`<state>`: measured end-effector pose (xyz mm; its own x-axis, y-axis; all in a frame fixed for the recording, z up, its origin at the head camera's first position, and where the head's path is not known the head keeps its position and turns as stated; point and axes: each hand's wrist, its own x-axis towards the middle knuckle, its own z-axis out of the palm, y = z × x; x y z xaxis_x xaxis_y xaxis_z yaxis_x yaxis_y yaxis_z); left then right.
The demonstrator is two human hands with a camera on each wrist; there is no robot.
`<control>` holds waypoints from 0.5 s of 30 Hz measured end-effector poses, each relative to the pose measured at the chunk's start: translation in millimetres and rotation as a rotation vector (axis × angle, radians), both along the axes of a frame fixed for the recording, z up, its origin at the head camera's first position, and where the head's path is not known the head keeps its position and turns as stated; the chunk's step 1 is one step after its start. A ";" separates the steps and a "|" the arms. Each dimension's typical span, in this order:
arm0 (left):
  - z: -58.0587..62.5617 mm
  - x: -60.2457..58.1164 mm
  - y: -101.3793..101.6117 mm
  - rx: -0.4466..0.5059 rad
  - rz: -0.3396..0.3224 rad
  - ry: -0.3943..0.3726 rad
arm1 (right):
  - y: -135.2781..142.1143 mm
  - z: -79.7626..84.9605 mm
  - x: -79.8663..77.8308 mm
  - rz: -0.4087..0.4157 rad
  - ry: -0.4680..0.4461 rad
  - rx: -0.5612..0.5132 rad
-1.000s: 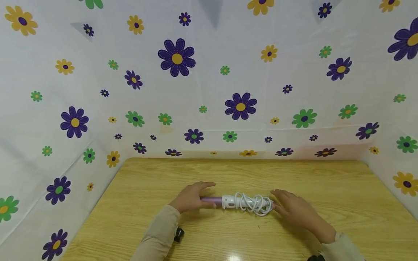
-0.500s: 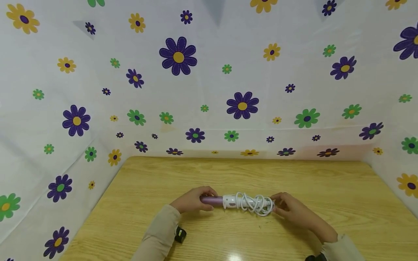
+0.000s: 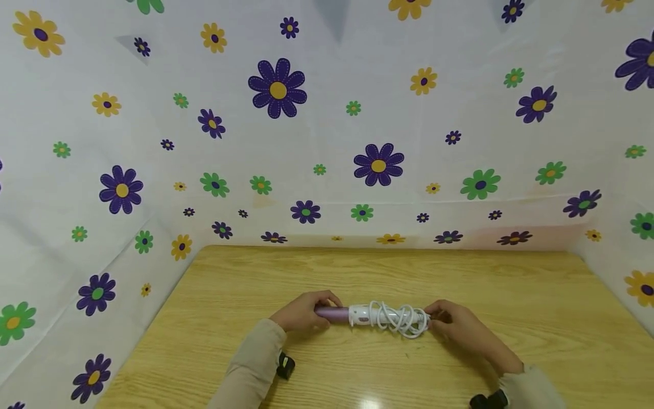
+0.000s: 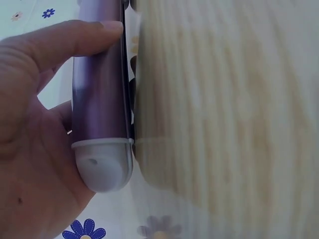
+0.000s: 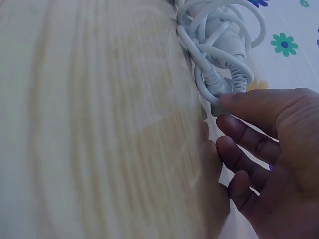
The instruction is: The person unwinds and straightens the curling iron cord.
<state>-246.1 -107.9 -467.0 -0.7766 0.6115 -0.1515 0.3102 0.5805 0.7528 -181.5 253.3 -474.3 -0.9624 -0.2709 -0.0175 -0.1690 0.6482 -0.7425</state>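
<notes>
A hair straightener (image 3: 360,315) lies crosswise on the wooden table, purple barrel to the left, white handle to the right. Its white cord (image 3: 401,319) is wound in loose loops round the handle. My left hand (image 3: 306,311) grips the purple end; in the left wrist view the thumb lies across the purple barrel (image 4: 99,94), above the white end cap (image 4: 104,167). On the other side my right hand (image 3: 460,326) pinches the plug (image 5: 218,107) at the cord's end between thumb and forefinger. The other right fingers are curled and partly bunched below it.
The wooden table (image 3: 388,272) reaches back to a white flower-print cloth (image 3: 327,125), which also rises at both sides. Black wrist devices sit on both sleeves, one of them a black strap piece (image 3: 285,366) at the left.
Both hands have closed in: the left fingers and thumb have come round the purple end, and the right fingers have drawn together on the plug. The straightener has stayed nearly in place.
</notes>
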 end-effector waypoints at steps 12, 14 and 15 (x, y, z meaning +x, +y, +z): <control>3.2 6.6 -3.4 -0.047 0.090 0.121 | -3.7 -0.7 1.2 -0.065 -0.009 -0.036; 6.8 9.4 -5.0 -0.051 0.110 0.153 | -4.5 2.5 2.5 -0.078 -0.016 -0.057; 8.6 10.7 -5.6 -0.044 0.117 0.158 | -5.3 4.3 3.0 -0.089 -0.021 -0.069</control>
<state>-235.4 -113.6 -458.4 -0.8580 0.5115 -0.0468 0.3514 0.6510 0.6728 -178.5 248.0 -470.1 -0.9824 -0.1855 -0.0223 -0.0968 0.6074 -0.7884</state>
